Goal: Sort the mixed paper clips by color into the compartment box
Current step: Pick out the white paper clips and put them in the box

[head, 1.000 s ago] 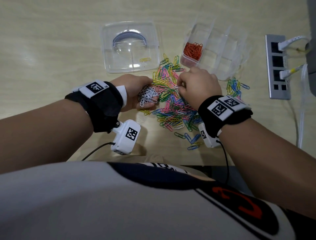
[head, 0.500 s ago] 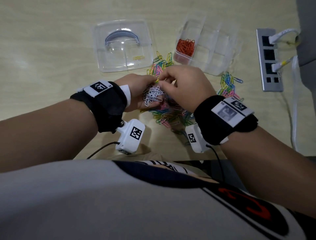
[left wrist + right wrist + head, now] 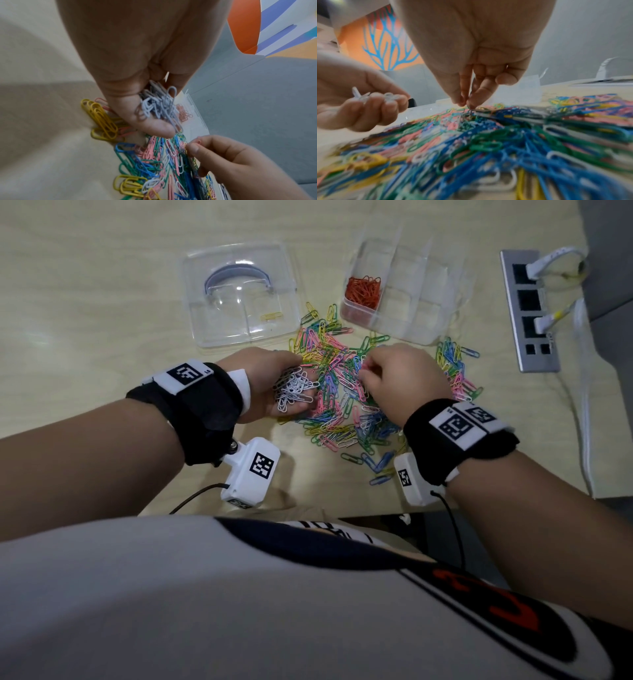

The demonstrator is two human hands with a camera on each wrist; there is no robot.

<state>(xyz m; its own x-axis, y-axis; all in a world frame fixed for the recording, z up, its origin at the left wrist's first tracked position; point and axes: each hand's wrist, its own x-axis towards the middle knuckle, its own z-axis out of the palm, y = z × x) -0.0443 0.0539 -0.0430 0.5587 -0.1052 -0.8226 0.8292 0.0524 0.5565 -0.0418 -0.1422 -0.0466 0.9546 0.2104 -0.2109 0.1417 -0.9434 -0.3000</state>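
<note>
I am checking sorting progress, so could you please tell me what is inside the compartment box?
In the compartment box, one end compartment holds orange paper clips. The other compartments look empty through the clear walls, though glare hides parts of their floors.

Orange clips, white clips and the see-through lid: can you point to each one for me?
orange clips (image 3: 363,289), head view, on the middle of the heap in the box's left compartment.
white clips (image 3: 159,106), left wrist view, on the middle of the bunch in the left hand.
see-through lid (image 3: 219,330), head view, on its bare front-left part.
</note>
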